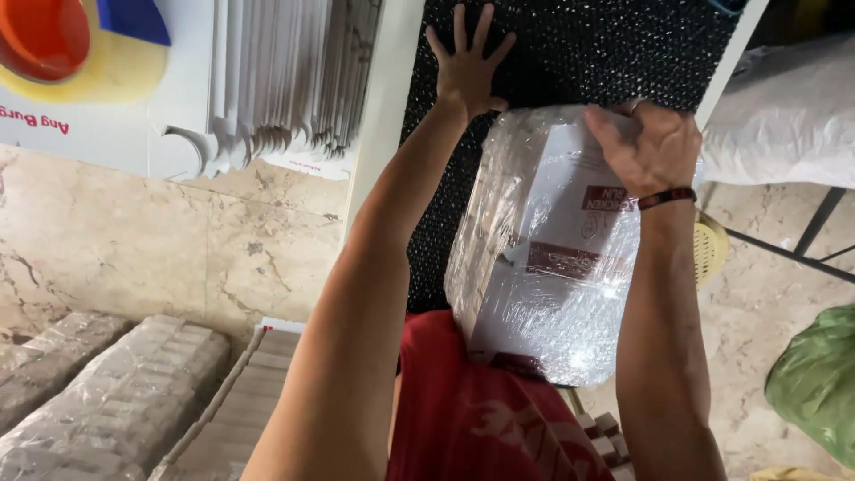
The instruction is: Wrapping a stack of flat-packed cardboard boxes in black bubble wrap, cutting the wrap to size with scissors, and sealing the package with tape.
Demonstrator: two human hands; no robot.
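Bundle: my plastic-wrapped bundle [543, 240] rests against my red shirt [481, 419].
Right grip [655, 147]: clasps the bundle's top.
Left grip [468, 67]: open, flat on black panel [579, 53] above the bundle.

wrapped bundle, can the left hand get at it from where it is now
Probably yes. The left hand lies flat on the black dotted panel just beside the wrapped bundle, nothing between them; the right hand already grips its top.

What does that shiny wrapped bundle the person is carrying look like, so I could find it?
Start at the tall black dotted panel. Just below it, the right hand grips a bundle of white flat cartons in shiny clear wrap. Unlike the wrapped grey stacks on the floor, it is held against a red shirt.
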